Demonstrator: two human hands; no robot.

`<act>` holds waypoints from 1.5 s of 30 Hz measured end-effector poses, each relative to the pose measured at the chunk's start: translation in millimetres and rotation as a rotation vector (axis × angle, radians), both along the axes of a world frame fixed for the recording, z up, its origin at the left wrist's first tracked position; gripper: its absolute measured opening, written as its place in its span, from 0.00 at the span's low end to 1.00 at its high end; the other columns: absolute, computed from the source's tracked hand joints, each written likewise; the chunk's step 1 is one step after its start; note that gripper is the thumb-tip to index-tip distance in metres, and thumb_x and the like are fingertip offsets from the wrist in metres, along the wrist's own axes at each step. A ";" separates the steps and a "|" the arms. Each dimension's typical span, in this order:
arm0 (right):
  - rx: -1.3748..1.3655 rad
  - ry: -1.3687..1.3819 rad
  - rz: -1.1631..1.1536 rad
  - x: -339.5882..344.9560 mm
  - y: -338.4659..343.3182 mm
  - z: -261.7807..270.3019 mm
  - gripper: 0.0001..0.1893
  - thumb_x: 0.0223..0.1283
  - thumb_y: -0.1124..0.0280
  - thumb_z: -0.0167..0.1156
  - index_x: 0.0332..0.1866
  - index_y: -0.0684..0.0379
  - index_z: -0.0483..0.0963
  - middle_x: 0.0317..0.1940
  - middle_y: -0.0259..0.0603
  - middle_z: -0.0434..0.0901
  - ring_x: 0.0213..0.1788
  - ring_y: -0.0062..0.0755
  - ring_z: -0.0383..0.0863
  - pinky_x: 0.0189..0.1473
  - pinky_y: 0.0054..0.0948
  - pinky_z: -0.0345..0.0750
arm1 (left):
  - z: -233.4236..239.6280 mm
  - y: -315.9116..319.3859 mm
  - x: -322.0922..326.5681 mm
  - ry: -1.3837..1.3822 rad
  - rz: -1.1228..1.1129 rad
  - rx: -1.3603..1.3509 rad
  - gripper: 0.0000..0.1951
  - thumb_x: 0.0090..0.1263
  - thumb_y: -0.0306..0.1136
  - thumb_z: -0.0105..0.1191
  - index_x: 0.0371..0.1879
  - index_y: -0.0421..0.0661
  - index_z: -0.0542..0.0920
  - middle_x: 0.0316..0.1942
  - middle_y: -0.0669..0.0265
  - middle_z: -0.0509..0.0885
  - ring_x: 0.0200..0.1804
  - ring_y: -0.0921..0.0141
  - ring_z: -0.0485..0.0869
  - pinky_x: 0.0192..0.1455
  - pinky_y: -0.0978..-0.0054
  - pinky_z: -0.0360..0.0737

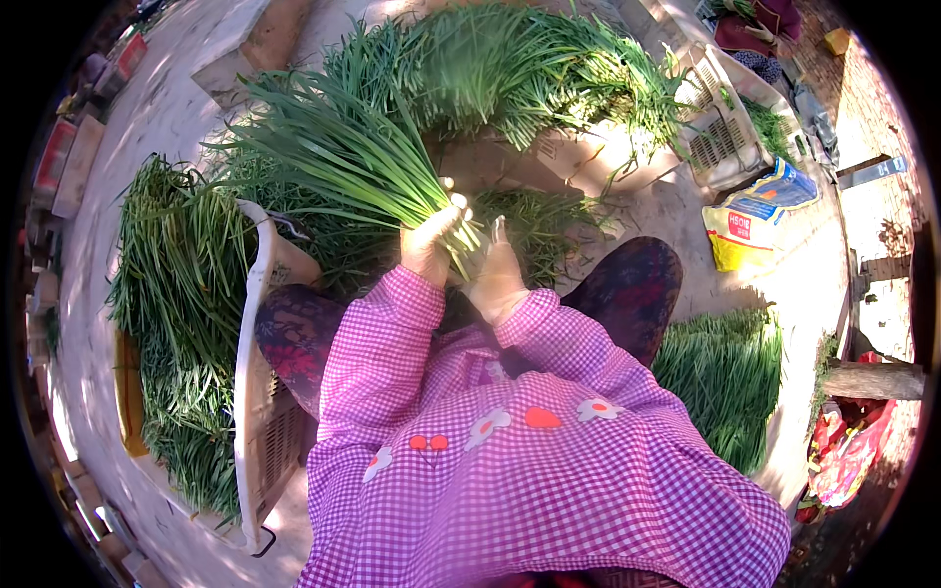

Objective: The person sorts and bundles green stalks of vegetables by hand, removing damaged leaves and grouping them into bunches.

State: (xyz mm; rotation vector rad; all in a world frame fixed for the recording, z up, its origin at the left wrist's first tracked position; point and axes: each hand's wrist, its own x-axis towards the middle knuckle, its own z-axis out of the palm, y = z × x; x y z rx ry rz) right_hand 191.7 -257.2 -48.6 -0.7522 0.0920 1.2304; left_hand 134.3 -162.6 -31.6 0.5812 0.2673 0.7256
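Note:
My left hand is closed around the lower stems of a bunch of long green leafy stalks, likely garlic chives, whose leaves fan out to the upper left. My right hand is beside the pale cut ends, its palm against or close to them and its fingers pointing up; whether it grips any stems cannot be told. Loose trimmed leaves lie on the ground just beyond both hands. A large heap of the same greens stretches across the far side.
At the left, a white plastic crate holds piled greens. More greens lie at the right. A yellow and blue bag and another white crate stand at the upper right, with another person beyond. Concrete blocks stand at the top left.

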 end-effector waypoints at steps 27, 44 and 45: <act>0.098 -0.964 0.023 25.5 17.4 34.6 0.23 0.59 0.68 0.60 0.57 0.66 0.67 0.44 0.40 0.78 0.47 0.27 0.76 0.54 0.24 0.70 | -6.3 -21.4 -17.5 1.063 0.157 1.167 0.21 0.62 0.33 0.56 0.54 0.43 0.69 0.36 0.54 0.84 0.35 0.56 0.84 0.37 0.63 0.80; 0.128 -0.406 0.135 50.1 10.8 81.5 0.16 0.63 0.66 0.56 0.50 0.67 0.73 0.39 0.40 0.79 0.40 0.27 0.79 0.44 0.27 0.76 | -3.1 -18.6 -27.7 0.192 -0.575 0.129 0.32 0.61 0.54 0.58 0.55 0.41 0.69 0.39 0.57 0.81 0.32 0.66 0.82 0.37 0.68 0.82; 0.148 -0.550 0.197 52.6 13.2 79.3 0.16 0.63 0.65 0.56 0.50 0.66 0.73 0.39 0.39 0.79 0.40 0.25 0.78 0.44 0.26 0.76 | 0.3 -21.8 -28.3 0.219 -0.549 0.104 0.29 0.60 0.48 0.60 0.55 0.42 0.69 0.33 0.59 0.80 0.29 0.66 0.80 0.34 0.69 0.80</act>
